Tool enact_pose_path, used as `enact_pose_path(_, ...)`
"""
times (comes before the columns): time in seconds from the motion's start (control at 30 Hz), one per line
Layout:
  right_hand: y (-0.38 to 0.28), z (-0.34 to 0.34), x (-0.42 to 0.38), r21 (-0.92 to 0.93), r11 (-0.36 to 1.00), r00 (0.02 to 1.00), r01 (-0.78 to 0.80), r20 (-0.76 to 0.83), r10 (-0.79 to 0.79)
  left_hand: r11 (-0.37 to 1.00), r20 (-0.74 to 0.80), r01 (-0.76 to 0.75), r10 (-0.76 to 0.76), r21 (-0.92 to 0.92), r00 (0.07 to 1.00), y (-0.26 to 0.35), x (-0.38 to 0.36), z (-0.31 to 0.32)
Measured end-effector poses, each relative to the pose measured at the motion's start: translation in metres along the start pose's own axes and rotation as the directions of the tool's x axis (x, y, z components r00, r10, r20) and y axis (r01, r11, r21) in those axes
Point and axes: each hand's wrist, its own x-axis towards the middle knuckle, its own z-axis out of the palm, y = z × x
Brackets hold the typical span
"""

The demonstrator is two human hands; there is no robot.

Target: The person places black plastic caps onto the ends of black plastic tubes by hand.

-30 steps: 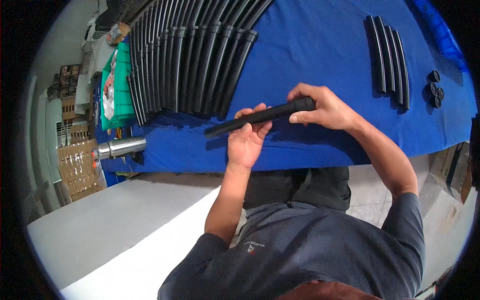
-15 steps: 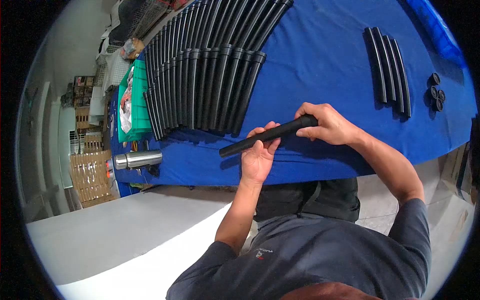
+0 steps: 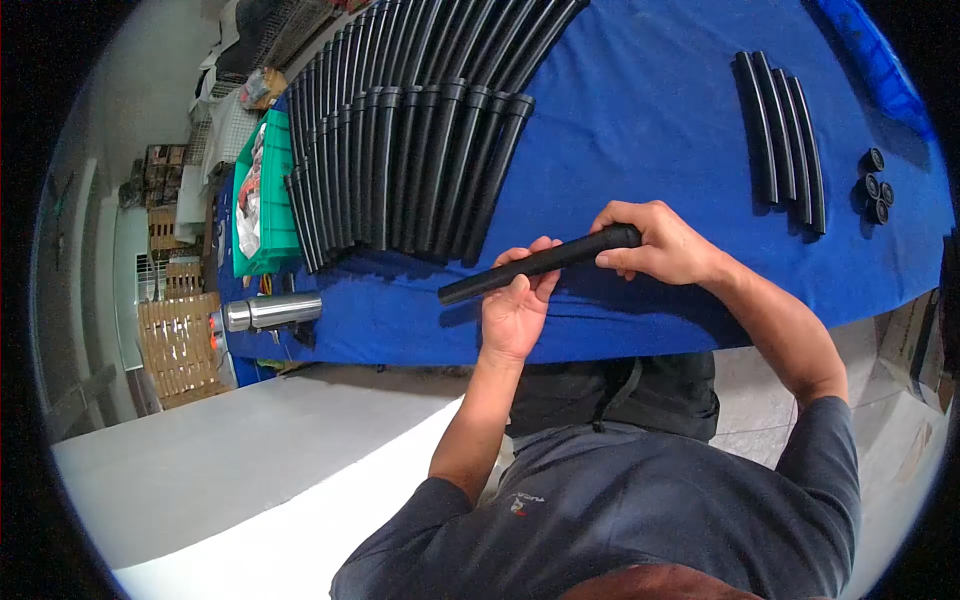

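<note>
A black plastic tube (image 3: 560, 257) slants across both hands above the front part of the blue cloth. My left hand (image 3: 516, 308) supports it from below near its lower left end, thumb on one side and fingers on the other. At the upper right, the fingers and thumb of my right hand (image 3: 655, 243) grip the wider capped end. Part of that cap is hidden by the fingers. To the right, several loose black tubes (image 3: 785, 145) lie side by side, with several small round black caps (image 3: 873, 187) beyond them.
Rows of black capped tubes (image 3: 420, 170) fill the table's left and back. A green crate (image 3: 277, 200) with bagged items stands at the left edge, near a steel flask (image 3: 273, 312). Blue cloth (image 3: 640, 120) covers the table. A blue plastic bin (image 3: 880, 60) sits at the far right.
Both hands keep their hold on the tube, which has turned very slightly. The whole view has shifted a little with the head.
</note>
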Motion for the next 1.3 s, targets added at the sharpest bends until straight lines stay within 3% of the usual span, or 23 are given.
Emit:
enact_pose_path(0.17,-0.002,-0.001,0.0,-0.051,0.999,1.0,0.015,-0.017,-0.016,0.999,-0.057,0.017,-0.015,0.031,0.998,0.002,0.001,0.006)
enact_pose_path(0.2,0.004,-0.001,0.003,-0.286,0.92,0.954,0.267,-0.056,-0.294,0.999,-0.07,0.033,-0.032,0.009,0.997,0.004,0.001,0.002)
enact_pose_path(0.27,0.008,0.0,0.003,-0.265,0.88,0.906,0.395,-0.043,-0.42,0.999,-0.024,0.006,-0.007,-0.037,1.0,0.003,0.0,-0.008)
enact_pose_path(0.33,0.006,-0.002,-0.001,-0.233,0.909,0.932,0.346,-0.024,-0.362,0.997,-0.004,0.031,-0.031,-0.073,1.0,0.006,-0.001,-0.013)
enact_pose_path(0.37,-0.003,-0.004,-0.005,-0.118,0.982,0.988,0.148,-0.03,-0.153,0.996,0.01,0.026,-0.025,-0.083,1.0,0.006,0.0,-0.012)
enact_pose_path(0.4,0.0,-0.003,-0.005,-0.03,0.996,0.996,0.078,-0.051,-0.08,0.997,0.04,0.013,-0.01,-0.079,0.999,0.005,0.0,-0.01)
enact_pose_path(0.47,0.004,-0.002,-0.003,0.009,0.999,0.999,0.045,0.03,-0.045,0.997,0.055,0.025,-0.02,-0.079,0.998,0.007,0.0,-0.009)
enact_pose_path(0.67,0.004,-0.005,-0.005,0.034,0.997,0.993,0.064,0.097,-0.067,1.0,-0.056,0.007,-0.006,0.011,0.998,0.006,-0.002,-0.009)
enact_pose_path(0.83,-0.001,-0.004,-0.007,0.015,0.999,0.997,0.041,0.066,-0.042,0.999,-0.077,0.006,-0.01,-0.052,0.997,0.005,-0.002,-0.004)
enact_pose_path(0.93,0.015,0.007,0.002,-0.276,0.868,0.885,0.414,-0.102,-0.454,0.995,0.024,0.013,-0.011,-0.096,1.0,0.006,0.0,-0.007)
enact_pose_path(0.97,0.021,0.008,0.004,-0.285,0.863,0.881,0.417,-0.109,-0.461,0.994,0.078,0.02,-0.011,-0.112,0.997,0.006,0.001,-0.009)
enact_pose_path(1.07,-0.003,-0.001,-0.007,-0.13,0.986,0.993,0.102,-0.047,-0.109,0.996,-0.01,0.005,-0.005,-0.085,1.0,0.007,-0.001,-0.008)
enact_pose_path(1.17,-0.009,-0.002,-0.008,0.011,0.999,0.997,-0.042,0.065,0.042,0.997,0.065,0.018,-0.013,-0.072,0.998,0.007,0.0,-0.009)
enact_pose_path(1.27,0.012,0.001,0.0,-0.174,0.958,0.97,0.229,-0.045,-0.24,0.995,0.02,0.043,-0.041,-0.094,0.999,0.006,0.001,-0.006)
enact_pose_path(1.3,0.013,0.001,0.001,-0.153,0.96,0.968,0.236,-0.046,-0.245,0.993,0.031,0.046,-0.043,-0.109,0.999,0.006,0.001,-0.009)
